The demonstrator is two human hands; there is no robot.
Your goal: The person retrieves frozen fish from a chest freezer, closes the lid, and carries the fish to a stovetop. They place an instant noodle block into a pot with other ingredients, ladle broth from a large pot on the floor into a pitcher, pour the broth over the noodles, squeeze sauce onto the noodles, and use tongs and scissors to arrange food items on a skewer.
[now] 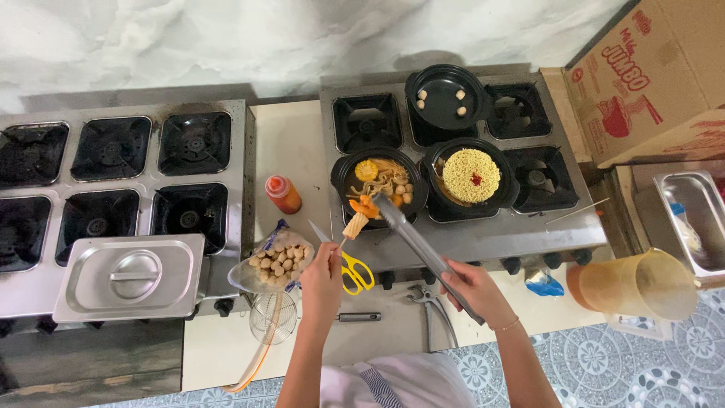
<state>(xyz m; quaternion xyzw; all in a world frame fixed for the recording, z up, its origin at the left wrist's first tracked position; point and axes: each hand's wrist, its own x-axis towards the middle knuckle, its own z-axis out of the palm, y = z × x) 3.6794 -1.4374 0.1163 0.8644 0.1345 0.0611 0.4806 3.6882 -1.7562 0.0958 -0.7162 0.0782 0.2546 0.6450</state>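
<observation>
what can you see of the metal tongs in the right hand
The metal tongs are long, slim and silvery. The right hand grips them near the rear end, and they slant up-left over the stove's front edge. Their tips reach the rim of the black pot of soup, by a skewered piece held by the left hand.

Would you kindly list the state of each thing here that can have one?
Left hand: holding a skewer.
Right hand: gripping tongs.
Left pot: uncovered, filled with soup.
Right pot: uncovered, holding a noodle block.
Steel container: lidded.
Sauce bottle: upright, capped.
</observation>
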